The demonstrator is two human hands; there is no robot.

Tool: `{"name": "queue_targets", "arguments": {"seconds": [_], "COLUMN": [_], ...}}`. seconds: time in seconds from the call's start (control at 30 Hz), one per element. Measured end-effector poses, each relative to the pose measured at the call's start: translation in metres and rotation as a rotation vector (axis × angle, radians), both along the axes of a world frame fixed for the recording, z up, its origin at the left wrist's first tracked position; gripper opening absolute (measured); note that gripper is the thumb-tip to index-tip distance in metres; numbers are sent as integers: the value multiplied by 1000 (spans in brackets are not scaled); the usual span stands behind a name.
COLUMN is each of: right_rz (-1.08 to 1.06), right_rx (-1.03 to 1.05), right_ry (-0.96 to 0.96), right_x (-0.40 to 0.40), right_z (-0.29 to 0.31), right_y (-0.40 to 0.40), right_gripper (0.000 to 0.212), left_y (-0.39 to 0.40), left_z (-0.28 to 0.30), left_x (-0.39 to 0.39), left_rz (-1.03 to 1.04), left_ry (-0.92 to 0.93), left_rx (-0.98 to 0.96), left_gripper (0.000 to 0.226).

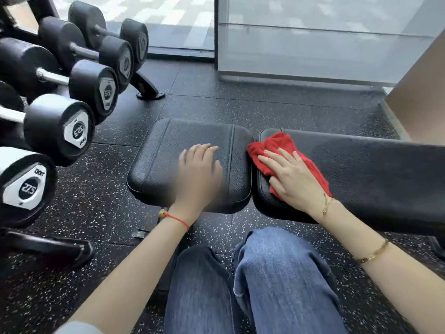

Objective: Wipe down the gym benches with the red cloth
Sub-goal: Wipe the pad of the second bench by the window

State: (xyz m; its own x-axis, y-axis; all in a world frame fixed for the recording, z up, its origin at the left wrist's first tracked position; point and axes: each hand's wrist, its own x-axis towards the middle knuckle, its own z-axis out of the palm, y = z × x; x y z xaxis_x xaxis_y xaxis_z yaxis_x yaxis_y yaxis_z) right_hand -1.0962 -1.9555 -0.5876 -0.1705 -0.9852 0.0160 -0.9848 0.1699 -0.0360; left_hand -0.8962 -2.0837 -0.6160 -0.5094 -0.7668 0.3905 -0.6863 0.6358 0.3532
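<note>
Jeans-clad knees (265,280) are seen nearest in the head view, just before the gym bench. On its back pad (375,174), at the end nearest the gap, the red cloth (277,145) is pressed flat under the right hand (292,179), fingers straight and spread. The left hand (199,174) rests on the seat pad (159,165), fingers relaxed, nothing held. Soft and light, the cloth is judged likely to bunch — a flat palm suits it best. Open room is offered along the back pad; dumbbells (60,131) crowd the seat's left edge.
</note>
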Motion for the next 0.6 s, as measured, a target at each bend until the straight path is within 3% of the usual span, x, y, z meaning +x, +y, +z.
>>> {"name": "queue_targets", "arguments": {"seconds": [0.1, 0.3, 0.43, 0.6], "right_rz": [-55, -312, -210, -85], "right_rx": [-39, -49, -39, -85], "right_ry": [-121, -123, -119, -168], "right_x": [-10, -46, -21, -2], "right_z": [-8, -6, -6, -14], "right_y": [15, -38, -43, 22], "right_gripper": [59, 56, 57, 61], "left_y": [9, 11, 11, 10], "left_z": [-1, -6, -10, -11], "left_x": [-23, -40, -38, -36], "left_rz": [-61, -79, -77, -86], "left_ry": [-19, -42, -26, -7], "left_rx": [14, 36, 23, 28], "left_gripper": [39, 40, 38, 38]}}
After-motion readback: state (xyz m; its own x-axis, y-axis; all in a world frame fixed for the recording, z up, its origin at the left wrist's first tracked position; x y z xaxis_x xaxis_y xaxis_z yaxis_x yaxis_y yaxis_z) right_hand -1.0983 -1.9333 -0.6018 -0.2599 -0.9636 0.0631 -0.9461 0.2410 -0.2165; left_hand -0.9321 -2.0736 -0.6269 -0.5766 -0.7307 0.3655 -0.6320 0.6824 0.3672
